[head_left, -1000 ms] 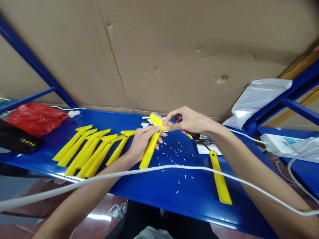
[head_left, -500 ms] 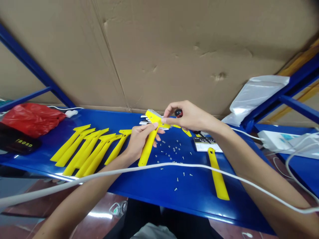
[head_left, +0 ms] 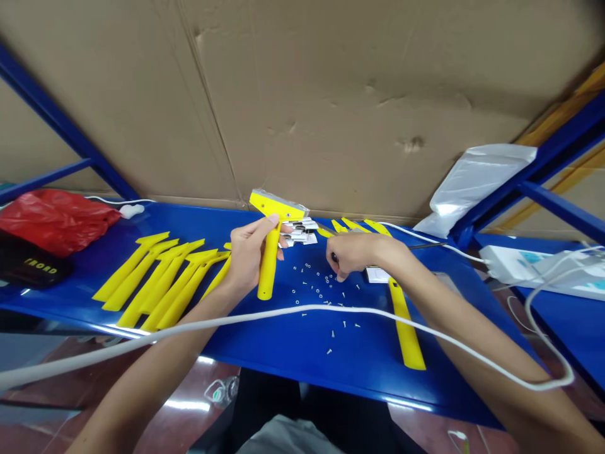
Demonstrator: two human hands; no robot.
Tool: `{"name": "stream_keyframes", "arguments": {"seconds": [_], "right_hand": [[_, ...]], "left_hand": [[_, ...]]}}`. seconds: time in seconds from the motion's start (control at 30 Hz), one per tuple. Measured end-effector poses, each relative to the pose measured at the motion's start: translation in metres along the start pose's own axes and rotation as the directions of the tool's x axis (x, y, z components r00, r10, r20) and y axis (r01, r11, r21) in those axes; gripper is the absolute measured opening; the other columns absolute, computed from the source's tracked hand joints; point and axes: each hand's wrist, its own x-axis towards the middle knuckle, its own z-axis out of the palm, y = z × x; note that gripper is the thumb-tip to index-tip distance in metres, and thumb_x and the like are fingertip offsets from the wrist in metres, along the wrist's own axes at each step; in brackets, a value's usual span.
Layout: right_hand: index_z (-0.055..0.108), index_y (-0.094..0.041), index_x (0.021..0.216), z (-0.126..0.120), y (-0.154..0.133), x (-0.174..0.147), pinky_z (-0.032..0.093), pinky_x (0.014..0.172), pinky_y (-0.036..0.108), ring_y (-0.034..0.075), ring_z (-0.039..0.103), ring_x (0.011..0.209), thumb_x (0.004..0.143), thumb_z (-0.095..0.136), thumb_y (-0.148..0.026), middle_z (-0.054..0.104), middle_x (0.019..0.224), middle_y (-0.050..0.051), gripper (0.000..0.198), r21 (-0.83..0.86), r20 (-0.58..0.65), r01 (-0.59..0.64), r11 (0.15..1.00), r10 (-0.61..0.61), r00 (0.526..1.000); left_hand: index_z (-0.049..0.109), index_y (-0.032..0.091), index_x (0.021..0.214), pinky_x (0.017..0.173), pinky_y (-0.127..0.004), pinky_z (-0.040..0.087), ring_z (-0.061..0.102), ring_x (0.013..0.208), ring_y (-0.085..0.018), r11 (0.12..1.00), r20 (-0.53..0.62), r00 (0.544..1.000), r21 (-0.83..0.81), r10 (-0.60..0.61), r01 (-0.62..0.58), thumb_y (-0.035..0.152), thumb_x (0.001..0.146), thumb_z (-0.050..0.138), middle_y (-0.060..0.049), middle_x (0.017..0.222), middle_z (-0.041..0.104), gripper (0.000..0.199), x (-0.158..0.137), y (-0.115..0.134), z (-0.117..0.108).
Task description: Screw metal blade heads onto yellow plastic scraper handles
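My left hand (head_left: 248,252) is closed around the handle of a yellow scraper (head_left: 269,261), held upright above the blue table. A grey blade runs along the top edge of its wide yellow head, and a screw shows in the head. My right hand (head_left: 352,252) is closed on a screwdriver; the dark end of its handle (head_left: 334,257) peeks out of the fist. Its thin shaft points up and left towards the scraper head, apart from it. Beneath my hands, several small screws and nuts (head_left: 326,296) lie scattered on the table.
Several yellow scrapers (head_left: 155,277) lie side by side at the left. A loose yellow handle (head_left: 407,328) rests at the right, near a white cable (head_left: 326,308) crossing the view. Further back are white packets (head_left: 302,236); a red bag (head_left: 61,217) lies far left.
My right hand has left the scraper head, moving down and right, and the screwdriver now points towards the head. The left hand has shifted left and slightly up with the scraper.
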Motion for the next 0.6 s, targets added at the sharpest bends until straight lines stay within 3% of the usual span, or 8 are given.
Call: {"name": "stream_keyframes", "arguments": {"seconds": [0.1, 0.17, 0.47, 0.6], "right_hand": [[0.075, -0.026, 0.056, 0.005, -0.007, 0.005, 0.038, 0.053, 0.028, 0.017, 0.06, 0.055, 0.064, 0.09, -0.011, 0.069, 0.06, -0.001, 0.023, -0.06, 0.135, -0.019, 0.998, 0.027, 0.991], [0.076, -0.025, 0.059, 0.006, -0.01, 0.005, 0.039, 0.055, 0.029, 0.018, 0.061, 0.056, 0.067, 0.087, -0.008, 0.071, 0.063, 0.0, 0.022, -0.084, 0.158, -0.023, 0.996, 0.037, 0.987], [0.066, -0.024, 0.057, 0.01, -0.012, -0.001, 0.038, 0.049, 0.027, 0.014, 0.052, 0.046, 0.067, 0.09, -0.011, 0.062, 0.058, -0.002, 0.029, -0.102, 0.121, -0.013, 0.995, 0.025, 0.992], [0.067, -0.023, 0.061, -0.004, -0.014, -0.011, 0.037, 0.051, 0.029, 0.015, 0.054, 0.048, 0.077, 0.082, -0.009, 0.065, 0.061, -0.002, 0.026, -0.072, 0.096, 0.015, 0.997, -0.008, 0.995]], "left_hand": [[0.084, 0.014, 0.086, 0.05, -0.024, 0.051, 0.063, 0.055, -0.011, 1.0, 0.018, 1.0, -0.015, -0.006, 0.007, 0.051, 0.093, 0.083, -0.009, 0.081, 0.078, 0.038, -0.001, -0.001, 0.002], [0.085, 0.014, 0.084, 0.049, -0.023, 0.051, 0.062, 0.054, -0.011, 1.0, 0.023, 1.0, -0.015, -0.019, 0.019, 0.051, 0.092, 0.085, -0.008, 0.078, 0.077, 0.038, -0.002, -0.001, 0.004], [0.086, 0.012, 0.086, 0.049, -0.025, 0.05, 0.061, 0.053, -0.012, 0.996, 0.029, 0.995, 0.006, -0.093, 0.093, 0.058, 0.087, 0.087, -0.006, 0.069, 0.072, 0.046, -0.002, 0.003, 0.005], [0.086, 0.011, 0.085, 0.05, -0.025, 0.051, 0.061, 0.057, -0.013, 0.992, 0.027, 0.991, 0.01, -0.13, 0.129, 0.056, 0.083, 0.09, -0.007, 0.07, 0.072, 0.045, 0.0, 0.003, 0.005]]}}
